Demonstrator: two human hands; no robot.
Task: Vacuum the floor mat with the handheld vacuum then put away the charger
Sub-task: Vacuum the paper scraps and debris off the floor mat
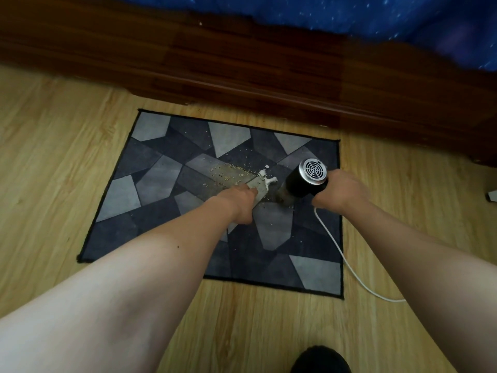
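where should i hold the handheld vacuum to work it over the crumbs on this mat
Around the black barrel of the handheld vacuum, just under its silver vented end, coming from the right, as the right hand does. It is a round cylinder standing nozzle-down on the mat, so a wrap grip fits and likely leaves the vents clear.

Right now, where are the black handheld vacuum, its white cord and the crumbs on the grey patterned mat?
Black handheld vacuum (302,184): head view, on the black barrel.
White cord (342,254): head view, mid-length, at the mat's edge.
Crumbs (231,173): head view, middle of the scatter.
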